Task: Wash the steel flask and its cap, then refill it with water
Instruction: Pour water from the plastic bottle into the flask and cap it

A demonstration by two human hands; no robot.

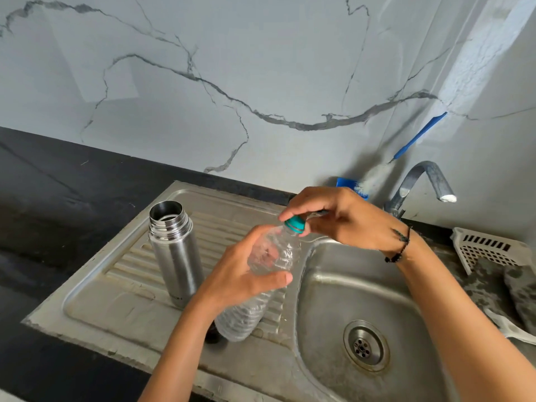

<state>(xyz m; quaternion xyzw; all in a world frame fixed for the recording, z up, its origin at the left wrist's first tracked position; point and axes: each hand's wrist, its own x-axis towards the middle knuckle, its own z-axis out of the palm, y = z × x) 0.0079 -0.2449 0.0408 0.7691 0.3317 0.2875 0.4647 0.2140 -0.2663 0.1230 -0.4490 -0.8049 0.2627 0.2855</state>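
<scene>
Both your hands are on the clear plastic bottle (266, 274). Your left hand (246, 274) wraps the bottle's upper body, fingers curled round the far side, thumb across the near side. Your right hand (345, 216) pinches the teal cap (294, 224) at the bottle neck, fingertips closed on it from above. Cap sits on the neck; can't tell whether it's loosened. Bottle is tilted, top leaning toward your right hand, base down near your left forearm, at or just above the drainboard (116, 291); contact unclear. Beaded bracelet (398, 250) on your right wrist.

Steel flask (175, 253) stands upright on the drainboard just left of your left hand, apart from it, mouth open, no cap on it. A small dark object (213, 336) shows under your left forearm beside the bottle base; can't tell what it is.

Under your right forearm: sink basin (333, 285), drain (362, 346) toward the near side. Beyond your right hand: tap (420, 181), spout pointing right. Bottle brush (406, 149) with blue handle leans on the marble wall (203, 68) behind your right hand, bristles down. Right of your right wrist: white plastic basket (487, 248) on the counter, grey cloth (519, 288) next to it. Left of the flask: black counter (43, 213).
</scene>
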